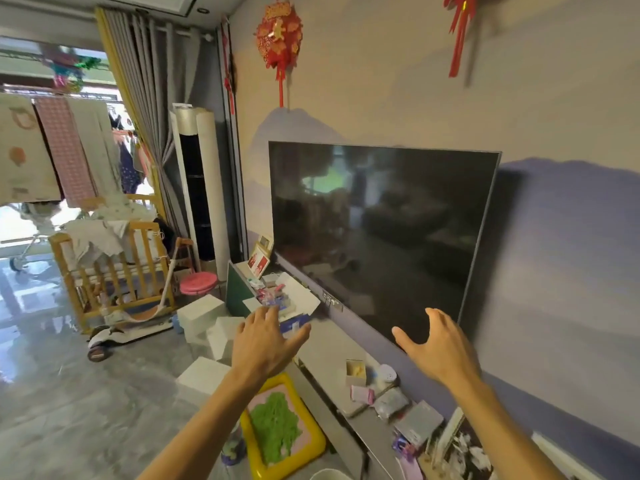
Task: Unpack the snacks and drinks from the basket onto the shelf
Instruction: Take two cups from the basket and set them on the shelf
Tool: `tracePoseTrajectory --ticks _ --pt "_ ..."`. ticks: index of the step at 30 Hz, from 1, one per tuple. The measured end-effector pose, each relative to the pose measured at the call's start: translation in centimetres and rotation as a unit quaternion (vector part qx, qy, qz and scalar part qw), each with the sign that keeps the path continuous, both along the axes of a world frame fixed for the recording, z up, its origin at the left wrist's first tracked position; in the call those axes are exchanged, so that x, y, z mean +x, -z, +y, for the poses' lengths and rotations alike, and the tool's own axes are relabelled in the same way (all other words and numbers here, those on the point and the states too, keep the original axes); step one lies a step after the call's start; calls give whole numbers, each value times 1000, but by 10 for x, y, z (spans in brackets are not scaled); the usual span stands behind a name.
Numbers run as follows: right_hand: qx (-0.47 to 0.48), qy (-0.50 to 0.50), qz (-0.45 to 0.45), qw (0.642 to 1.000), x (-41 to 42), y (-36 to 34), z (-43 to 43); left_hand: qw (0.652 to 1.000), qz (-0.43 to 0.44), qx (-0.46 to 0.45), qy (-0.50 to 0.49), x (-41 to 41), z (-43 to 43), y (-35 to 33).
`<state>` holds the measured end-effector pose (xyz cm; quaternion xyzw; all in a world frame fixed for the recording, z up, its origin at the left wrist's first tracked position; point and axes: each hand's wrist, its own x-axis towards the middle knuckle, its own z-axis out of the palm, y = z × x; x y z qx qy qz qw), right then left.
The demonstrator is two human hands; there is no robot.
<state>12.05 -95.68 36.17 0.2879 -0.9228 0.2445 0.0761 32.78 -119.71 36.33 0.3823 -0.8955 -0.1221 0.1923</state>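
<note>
Seemingly barely begun: below the television's point(381, 230) left corner the left hand point(263, 344) spreads empty; the shelf point(329, 344) under the television carries a few small packets point(391, 401); at the television's lower edge the right hand point(443, 348) spreads empty too; no basket shows.

Bare shelf point(332, 344) stretch between clutter point(388, 393) piles

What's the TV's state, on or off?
Off, as far as shows: the TV has a dark screen with only dim reflections of the room and no picture. Whether a standby light is lit cannot be told.
</note>
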Motion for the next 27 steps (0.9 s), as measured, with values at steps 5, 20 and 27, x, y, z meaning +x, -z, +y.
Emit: tracePoseTrajectory --ticks 5,20,27 --pt "0 93 -1 996 24 -3 80 997 -1 -16 79 -18 42 -9" --pt "-53 406 6 912 138 -1 500 911 20 -20 412 -98 440 12" --pt "-32 484 -6 875 199 23 652 867 13 -6 498 -81 621 36"
